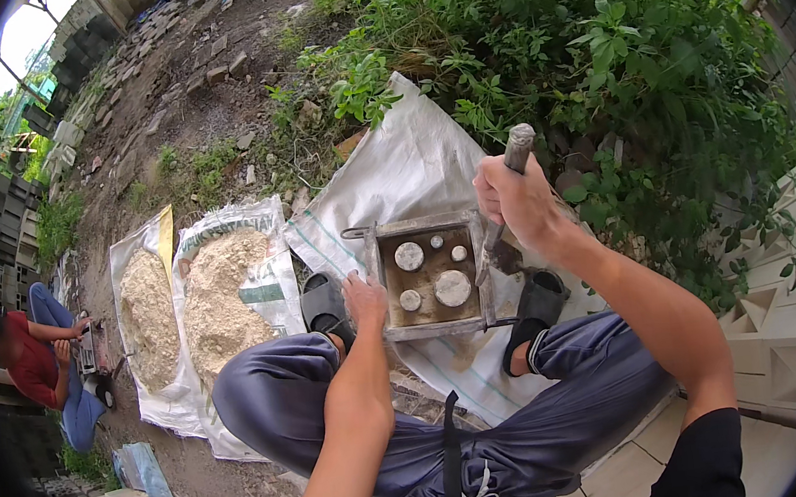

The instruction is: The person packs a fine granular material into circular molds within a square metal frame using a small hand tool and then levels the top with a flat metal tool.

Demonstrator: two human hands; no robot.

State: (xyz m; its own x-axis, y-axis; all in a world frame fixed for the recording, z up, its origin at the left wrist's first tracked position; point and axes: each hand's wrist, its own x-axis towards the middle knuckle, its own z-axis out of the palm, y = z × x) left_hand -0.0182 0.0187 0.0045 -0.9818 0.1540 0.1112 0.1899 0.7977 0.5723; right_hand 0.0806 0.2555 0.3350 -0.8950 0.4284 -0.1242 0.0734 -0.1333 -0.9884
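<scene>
tool [520,147], in right hand [517,199], fingers clenched; left hand [366,302] beside frame [374,261], fingers indistinct; stray swing might chip discs [453,288].

The sleeves [701,457] are black, the trousers [281,382] grey-blue with white drawstring [483,494] — the sandals [546,299] black.

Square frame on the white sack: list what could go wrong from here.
The tool in the right hand could slip and strike the round pieces inside the frame. The left hand, at the frame's left edge, might get knocked too. The wrinkled white sack underneath could let the frame shift.
</scene>
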